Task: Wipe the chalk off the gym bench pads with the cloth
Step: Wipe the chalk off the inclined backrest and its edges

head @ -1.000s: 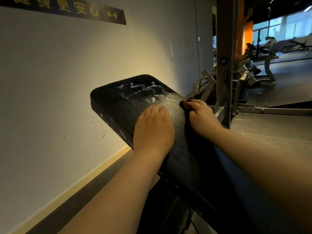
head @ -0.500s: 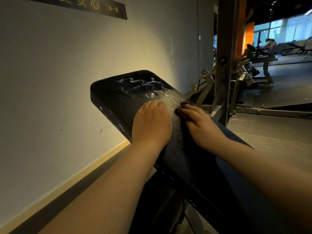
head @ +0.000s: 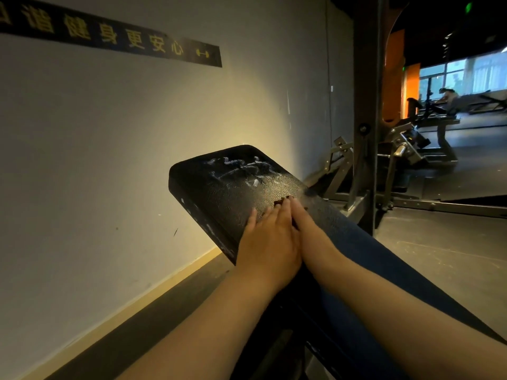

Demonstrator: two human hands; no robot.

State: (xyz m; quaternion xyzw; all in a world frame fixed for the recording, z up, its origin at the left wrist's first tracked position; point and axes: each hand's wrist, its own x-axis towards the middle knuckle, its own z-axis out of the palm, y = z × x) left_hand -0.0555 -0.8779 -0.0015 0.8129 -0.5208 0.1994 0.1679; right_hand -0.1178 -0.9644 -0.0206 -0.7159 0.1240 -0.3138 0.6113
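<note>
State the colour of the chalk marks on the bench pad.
White, on the black bench pad; chalk marks show in the head view.

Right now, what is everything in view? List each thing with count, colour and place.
bench pad: one, black, centre, angled away
chalk marks: white smears, pad's far end
cloth: one, dark brown, only an edge showing past the fingertips
wall sign: one, black with yellow characters, upper left
rack upright: one, dark metal, right of the pad
left hand: flat on the pad
right hand: pressed alongside the left, on the pad

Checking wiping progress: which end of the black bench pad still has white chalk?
The far end of the black textured bench pad, beyond both hands; white chalk smears sit there.
</note>
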